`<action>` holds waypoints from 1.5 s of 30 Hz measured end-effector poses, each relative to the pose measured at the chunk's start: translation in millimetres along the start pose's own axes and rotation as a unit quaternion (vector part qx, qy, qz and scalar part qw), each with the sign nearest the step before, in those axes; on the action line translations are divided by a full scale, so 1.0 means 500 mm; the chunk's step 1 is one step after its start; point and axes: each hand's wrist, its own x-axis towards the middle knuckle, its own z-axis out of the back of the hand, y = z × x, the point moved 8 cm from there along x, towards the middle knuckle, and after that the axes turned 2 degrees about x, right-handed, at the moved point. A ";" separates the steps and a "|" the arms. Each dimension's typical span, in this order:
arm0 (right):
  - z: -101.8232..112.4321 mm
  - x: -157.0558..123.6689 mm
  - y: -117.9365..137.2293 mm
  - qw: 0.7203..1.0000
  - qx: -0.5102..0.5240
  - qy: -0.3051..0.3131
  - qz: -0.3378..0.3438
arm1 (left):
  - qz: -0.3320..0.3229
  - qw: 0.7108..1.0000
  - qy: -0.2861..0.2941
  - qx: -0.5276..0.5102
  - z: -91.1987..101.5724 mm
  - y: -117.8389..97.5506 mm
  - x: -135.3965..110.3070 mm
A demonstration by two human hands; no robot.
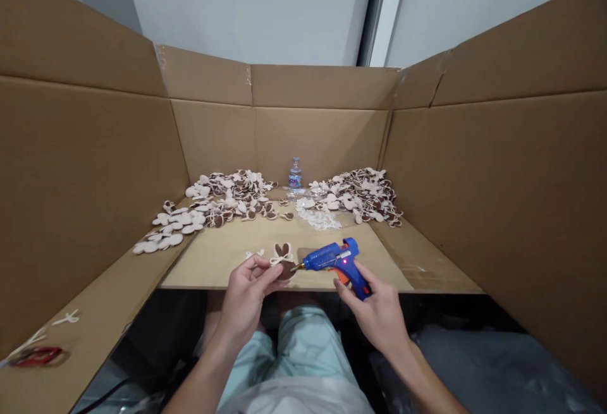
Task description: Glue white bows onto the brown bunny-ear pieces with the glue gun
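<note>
My left hand (246,300) pinches a small brown-and-white bunny-shaped cutout (283,253) that has a cream bow across its neck. In my right hand (379,310) is a blue glue gun (332,256) with an orange trigger and a lit red light. Its nozzle tip points left and meets or nearly meets the lower brown part of the cutout; I cannot tell whether they touch. Behind my left fingers, small white pieces (255,253) lie on the board (208,262).
Piles of similar cutouts stand at the back left (232,196) and back right (365,193). Between them are a water bottle (294,174) and white flat pieces (320,217). Cardboard walls (322,136) surround the board. A red-handled tool (40,356) and loose bow (67,318) lie at left.
</note>
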 end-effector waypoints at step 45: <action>0.051 -0.019 0.063 0.965 -0.040 -0.144 0.216 | -0.026 0.999 0.014 -0.014 -0.004 -0.014 -0.005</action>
